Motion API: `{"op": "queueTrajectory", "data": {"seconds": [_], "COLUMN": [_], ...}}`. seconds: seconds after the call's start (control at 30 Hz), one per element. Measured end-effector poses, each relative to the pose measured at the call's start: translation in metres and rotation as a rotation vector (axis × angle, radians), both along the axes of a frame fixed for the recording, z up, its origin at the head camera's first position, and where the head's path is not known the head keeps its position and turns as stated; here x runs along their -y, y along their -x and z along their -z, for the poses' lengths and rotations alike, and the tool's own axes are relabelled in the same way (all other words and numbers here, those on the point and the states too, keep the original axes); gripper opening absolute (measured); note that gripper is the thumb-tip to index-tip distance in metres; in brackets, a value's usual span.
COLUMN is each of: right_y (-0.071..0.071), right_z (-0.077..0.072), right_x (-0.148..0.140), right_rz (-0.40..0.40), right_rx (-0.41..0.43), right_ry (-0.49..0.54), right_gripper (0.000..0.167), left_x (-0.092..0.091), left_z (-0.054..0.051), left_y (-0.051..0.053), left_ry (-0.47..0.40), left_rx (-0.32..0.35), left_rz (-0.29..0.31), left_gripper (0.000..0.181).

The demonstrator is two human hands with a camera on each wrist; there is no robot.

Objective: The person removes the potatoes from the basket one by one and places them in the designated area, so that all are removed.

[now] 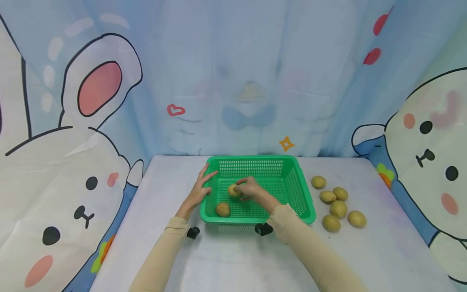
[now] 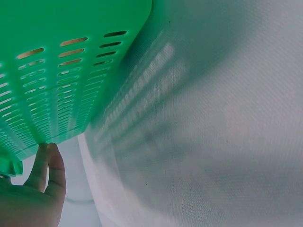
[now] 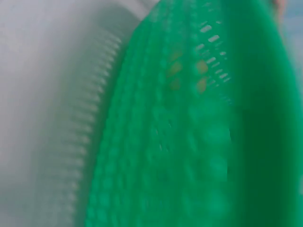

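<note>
A green plastic basket (image 1: 255, 220) stands on the table with a potato (image 1: 223, 209) in its near left corner. Inside it, my right hand (image 1: 251, 189) pinches another potato (image 1: 233, 190), partly covered by the fingers. My left hand (image 1: 198, 190) is at the basket's left rim with its fingers spread and fairly straight. In the left wrist view, two fingertips of the left hand (image 2: 33, 198) touch the slotted outer wall of the basket (image 2: 71, 19). The right wrist view is blurred and shows mostly the basket's side (image 3: 142, 142), with yellowish patches behind the slots.
Several potatoes (image 1: 338, 209) lie in a loose group on the white table (image 1: 219, 263), right of the basket. Behind the table hangs a blue printed curtain (image 1: 248, 61) with cartoon figures.
</note>
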State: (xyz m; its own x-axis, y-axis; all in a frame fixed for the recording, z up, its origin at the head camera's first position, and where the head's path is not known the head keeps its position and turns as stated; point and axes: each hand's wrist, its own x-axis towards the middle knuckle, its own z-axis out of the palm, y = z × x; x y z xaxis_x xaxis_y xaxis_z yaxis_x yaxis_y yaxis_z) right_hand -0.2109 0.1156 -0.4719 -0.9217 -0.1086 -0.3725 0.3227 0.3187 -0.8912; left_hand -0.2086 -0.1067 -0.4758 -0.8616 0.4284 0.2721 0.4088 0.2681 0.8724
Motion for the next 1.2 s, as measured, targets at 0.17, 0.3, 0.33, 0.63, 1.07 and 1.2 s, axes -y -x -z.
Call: {"op": "queueTrajectory", "data": {"seconds": [0.17,0.3,0.33,0.63,1.07,1.2], "right_y": [-0.007,-0.017,-0.019,-0.047,-0.098,-0.118], "right_z": [-0.019,-0.042,-0.048,-0.076,-0.061,-0.047], "right_x": [-0.034,-0.073,-0.083,-0.160,-0.265,-0.300], "right_rz": [-0.029,-0.044,-0.040,-0.025,0.082,0.108], "right_rx": [-0.019,-0.048,-0.054,-0.059,0.018,0.041], "right_ry": [-0.010,-0.056,-0.069,-0.166,-0.250,-0.216], "right_gripper": [0.047,0.047,0.047,0.058,0.069,0.070], "left_x": [0.000,0.001,0.002,0.009,0.006,0.004], "left_z": [0.009,0.029,0.033,0.040,0.000,0.000], "left_y": [0.003,0.014,0.016,0.023,-0.005,-0.004], "left_ry": [-0.027,-0.028,-0.029,-0.055,-0.014,-0.014], "left_rx": [-0.008,-0.015,-0.023,-0.057,0.000,-0.002], "left_rz": [-0.014,-0.022,-0.024,-0.020,0.009,0.014], "left_gripper": [0.070,0.072,0.073,0.075,0.068,0.068]}}
